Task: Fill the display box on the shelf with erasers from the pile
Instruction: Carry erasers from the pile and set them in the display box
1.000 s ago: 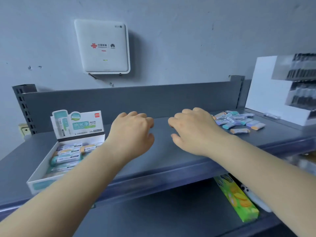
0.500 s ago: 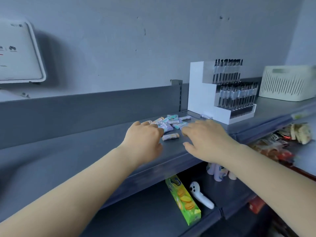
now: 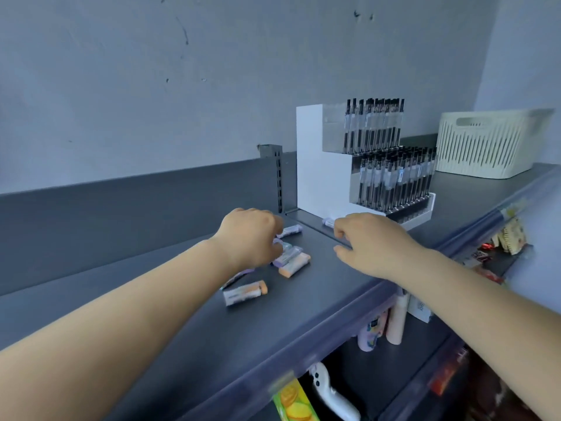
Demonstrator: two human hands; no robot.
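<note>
Several erasers in paper sleeves lie in a loose pile (image 3: 292,264) on the grey shelf (image 3: 170,335). My left hand (image 3: 249,238) rests on the back part of the pile, knuckles up. Its fingers curl down among the erasers and their tips are hidden. One orange-tipped eraser (image 3: 244,293) lies apart, nearer to me. My right hand (image 3: 371,245) hovers right of the pile with fingers loosely bent and nothing visible in them. A single eraser (image 3: 329,221) lies just beyond its fingertips, at the foot of the pen stand. The display box is out of view.
A white stepped stand of black pens (image 3: 364,165) sits on the shelf right behind my right hand. A cream slatted basket (image 3: 488,144) stands further right. The lower shelf holds a green packet (image 3: 293,402), a white controller (image 3: 331,396) and bottles (image 3: 394,323).
My view has swung right, so the display box and wall unit have left the frame. Both hands travelled right along the shelf; the left reached the pile and the right went past it.
</note>
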